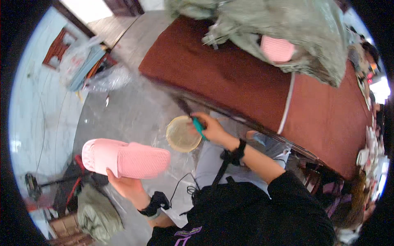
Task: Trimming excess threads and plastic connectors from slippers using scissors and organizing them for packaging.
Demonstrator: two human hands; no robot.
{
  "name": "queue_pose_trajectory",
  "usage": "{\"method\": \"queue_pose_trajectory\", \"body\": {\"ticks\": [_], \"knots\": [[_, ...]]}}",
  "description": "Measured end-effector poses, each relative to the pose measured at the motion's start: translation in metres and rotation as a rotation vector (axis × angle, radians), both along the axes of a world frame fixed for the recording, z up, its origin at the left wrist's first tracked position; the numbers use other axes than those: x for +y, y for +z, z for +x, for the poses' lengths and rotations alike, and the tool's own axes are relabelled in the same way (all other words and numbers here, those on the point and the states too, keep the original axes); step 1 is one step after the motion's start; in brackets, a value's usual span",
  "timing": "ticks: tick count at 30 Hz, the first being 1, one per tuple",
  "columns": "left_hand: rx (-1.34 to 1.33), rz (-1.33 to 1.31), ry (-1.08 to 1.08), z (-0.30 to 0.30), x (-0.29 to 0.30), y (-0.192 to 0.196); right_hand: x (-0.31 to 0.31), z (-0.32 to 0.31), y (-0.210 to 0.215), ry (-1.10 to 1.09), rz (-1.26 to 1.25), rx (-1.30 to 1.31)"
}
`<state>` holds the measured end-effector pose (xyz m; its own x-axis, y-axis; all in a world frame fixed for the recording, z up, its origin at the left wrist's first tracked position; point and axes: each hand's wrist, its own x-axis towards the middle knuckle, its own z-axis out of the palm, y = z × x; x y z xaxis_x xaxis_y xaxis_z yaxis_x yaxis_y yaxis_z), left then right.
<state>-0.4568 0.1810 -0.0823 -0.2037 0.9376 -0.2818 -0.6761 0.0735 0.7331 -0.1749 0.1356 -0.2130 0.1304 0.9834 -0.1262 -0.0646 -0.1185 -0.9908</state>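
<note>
At lower left, the left hand (125,184) grips a pink slipper (125,159) from below, its sole ribbed. At centre, the right hand (211,128) is closed on a teal brush (199,127) beside 1 yellowish bowl (182,134).

A soft pink foam slide sandal (125,158) has a finely ribbed strap. The thin brush (199,127) has a teal handle. The shallow round bowl (182,134) is pale yellowish. The broad table top (230,78) is dark reddish-brown, under a crumpled grey-green woven sack (303,28).
</note>
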Motion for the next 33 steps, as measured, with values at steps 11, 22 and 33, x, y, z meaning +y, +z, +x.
{"method": "queue_pose_trajectory", "body": {"ticks": [11,22,33], "knots": [[0.251,0.418,-1.244,0.218,-0.075,-0.027,-0.223,0.069,0.116,-0.495,0.039,0.141],[1.012,1.144,-0.669,0.462,0.056,0.001,-0.502,0.289,0.102,-1.392,0.805,0.478],[0.13,0.398,-1.125,0.558,0.112,0.022,-0.421,0.221,0.124,-1.201,0.86,1.059]]}}
